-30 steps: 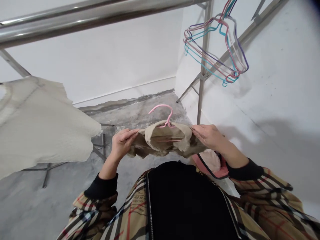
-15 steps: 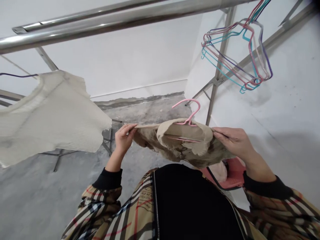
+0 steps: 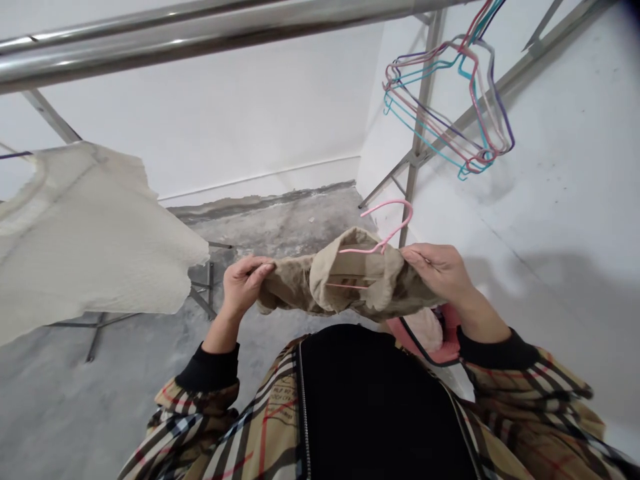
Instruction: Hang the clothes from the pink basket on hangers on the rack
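Observation:
A khaki collared garment (image 3: pixel 290 283), perhaps a shirt or jacket, hangs stretched between my two hands in front of my chest. My left hand (image 3: pixel 243 283) pinches its left shoulder, and my right hand (image 3: pixel 440 270) grips the right shoulder. Inside the garment sits a pink hanger (image 3: pixel 409 217); its hook sticks up out of the collar, toward the right. Part of the hanger's bar shows through the neck opening, while its ends are hidden by the cloth.
Metal rack rails (image 3: pixel 200 43) cross overhead. Several coloured wire hangers (image 3: pixel 450 113) hang at upper right. A cream garment (image 3: pixel 115 233) hangs at left. Below my right hand is a pink basin (image 3: pixel 450 337) with pale cloth in it. The concrete floor (image 3: pixel 150 393) lies underneath.
My hands have come slightly closer together, and the garment sags more between them. The hanger's hook has tilted to the right. The whole view has shifted, moving the rack and hanging things leftward.

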### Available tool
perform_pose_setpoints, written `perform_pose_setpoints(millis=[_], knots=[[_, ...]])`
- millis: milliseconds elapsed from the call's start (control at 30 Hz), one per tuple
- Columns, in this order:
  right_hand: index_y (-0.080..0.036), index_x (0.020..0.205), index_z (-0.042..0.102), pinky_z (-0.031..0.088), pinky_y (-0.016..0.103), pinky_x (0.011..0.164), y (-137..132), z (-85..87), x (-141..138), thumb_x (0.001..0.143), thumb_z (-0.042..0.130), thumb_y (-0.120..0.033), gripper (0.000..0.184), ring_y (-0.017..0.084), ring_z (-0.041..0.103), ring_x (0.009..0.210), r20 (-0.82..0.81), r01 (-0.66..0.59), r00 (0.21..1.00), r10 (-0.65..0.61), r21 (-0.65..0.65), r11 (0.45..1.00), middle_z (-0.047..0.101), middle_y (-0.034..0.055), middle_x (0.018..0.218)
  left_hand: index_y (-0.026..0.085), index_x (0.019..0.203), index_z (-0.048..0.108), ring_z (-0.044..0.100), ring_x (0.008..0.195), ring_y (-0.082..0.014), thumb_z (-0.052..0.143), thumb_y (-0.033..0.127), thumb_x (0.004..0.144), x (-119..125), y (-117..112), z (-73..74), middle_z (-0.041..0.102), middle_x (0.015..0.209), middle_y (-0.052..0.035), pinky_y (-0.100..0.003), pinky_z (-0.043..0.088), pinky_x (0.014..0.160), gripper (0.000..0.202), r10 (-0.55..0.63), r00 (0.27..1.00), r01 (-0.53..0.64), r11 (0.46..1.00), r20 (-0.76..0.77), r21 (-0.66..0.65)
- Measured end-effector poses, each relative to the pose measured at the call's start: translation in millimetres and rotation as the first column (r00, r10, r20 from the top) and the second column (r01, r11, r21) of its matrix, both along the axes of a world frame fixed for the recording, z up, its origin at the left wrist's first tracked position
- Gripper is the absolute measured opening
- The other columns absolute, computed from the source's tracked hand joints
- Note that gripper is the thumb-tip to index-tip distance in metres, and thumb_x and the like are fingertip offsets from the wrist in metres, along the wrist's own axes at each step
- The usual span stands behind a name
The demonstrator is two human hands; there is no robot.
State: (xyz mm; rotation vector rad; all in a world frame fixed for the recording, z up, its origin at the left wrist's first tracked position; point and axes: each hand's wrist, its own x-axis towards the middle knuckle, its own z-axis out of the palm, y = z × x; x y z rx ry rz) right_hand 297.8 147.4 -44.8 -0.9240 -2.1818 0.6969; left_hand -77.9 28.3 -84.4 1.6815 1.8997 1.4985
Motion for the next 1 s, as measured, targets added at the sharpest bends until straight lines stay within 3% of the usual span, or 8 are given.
perform_pose_setpoints(millis=[133,233,333,533,633,767,867,1000], knots=[[-0.024,0.116,0.069,0.054,0.036,0.084,9,0.5,18,0.089,0.057,-0.050,0.040,0.024,0.069,0.096,0.130,-0.086,0.986,0.100,-0.112,0.990,0.073,0.0071,0.105,0.020,0.074,0.075,0.066,0.070,-0.0166,0.070,0.033,0.076,-4,-2,4.6,0.074,0.074,-0.0023,-0.027,0.053,0.068,0.014,0.062,0.995,-0.061,0.998,0.082,-0.007],[-0.022,0.103,0.074,0.057,0.034,0.076,12,-4.1,37,0.084,0.063,-0.053,0.039,0.024,0.070,0.086,0.168,-0.066,0.979,0.114,-0.271,0.960,0.075,0.0072,0.096,0.019,0.073,0.074,0.066,0.069,-0.0168,0.071,0.035,0.073,-18,-6,1.6,0.073,0.072,-0.0028,-0.027,0.052,0.067,0.017,0.123,0.981,-0.124,0.992,0.147,-0.006],[-0.021,0.093,0.077,0.058,0.031,0.066,12,-8.4,48,0.086,0.059,-0.054,0.038,0.022,0.071,0.076,0.075,-0.058,0.992,0.099,-0.426,0.903,0.076,0.0066,0.087,0.018,0.073,0.073,0.063,0.067,-0.0152,0.067,0.038,0.077,-32,-6,-2.9,0.071,0.071,-0.0027,-0.026,0.050,0.064,0.021,0.127,0.976,-0.130,0.991,0.177,0.009],[-0.025,0.087,0.079,0.060,0.034,0.065,8,-4.8,51,0.076,0.069,-0.057,0.036,0.025,0.072,0.076,-0.002,-0.057,0.998,0.065,-0.500,0.864,0.078,0.0072,0.087,0.018,0.068,0.068,0.056,0.063,-0.0121,0.060,0.043,0.084,-50,-3,0.5,0.061,0.063,-0.0006,-0.024,0.045,0.063,0.031,0.206,0.975,-0.217,0.964,0.080,0.155],[-0.026,0.087,0.080,0.060,0.035,0.068,6,1.4,49,0.076,0.070,-0.057,0.035,0.026,0.072,0.079,-0.020,-0.075,0.997,0.075,-0.498,0.864,0.078,0.0080,0.090,0.017,0.068,0.065,0.047,0.052,-0.0098,0.060,0.047,0.084,-62,0,-2.9,0.051,0.054,0.0030,-0.023,0.040,0.055,0.034,0.318,0.924,-0.356,0.917,0.213,0.177],[-0.026,0.087,0.080,0.061,0.035,0.066,11,8.6,29,0.074,0.071,-0.057,0.035,0.026,0.073,0.075,-0.024,-0.076,0.997,0.075,-0.539,0.839,0.077,0.0076,0.084,0.016,0.085,0.064,0.046,0.052,-0.0076,0.066,0.049,0.078,-78,8,-19.4,0.051,0.059,0.0050,-0.020,0.038,0.053,0.034,0.462,0.755,-0.581,0.800,0.466,0.148],[-0.024,0.099,0.078,0.061,0.035,0.070,17,15.9,-4,0.077,0.069,-0.057,0.040,0.027,0.073,0.082,-0.082,-0.075,0.996,0.034,-0.576,0.814,0.077,0.0076,0.088,0.017,0.110,0.059,0.059,0.070,-0.0095,0.065,0.048,0.080,-70,9,-37.4,0.063,0.084,-0.0017,-0.021,0.046,0.065,0.044,0.403,0.682,-0.570,0.816,0.611,0.098],[-0.022,0.109,0.075,0.059,0.038,0.082,18,34.7,-63,0.082,0.065,-0.054,0.042,0.027,0.070,0.097,-0.229,-0.177,0.971,0.070,-0.486,0.856,0.076,0.0084,0.100,0.019,0.118,0.056,0.062,0.097,-0.0146,0.067,0.045,0.079,-29,-4,-65.3,0.064,0.111,-0.0100,-0.026,0.049,0.084,0.048,0.394,0.607,-0.550,0.835,0.690,0.007]])
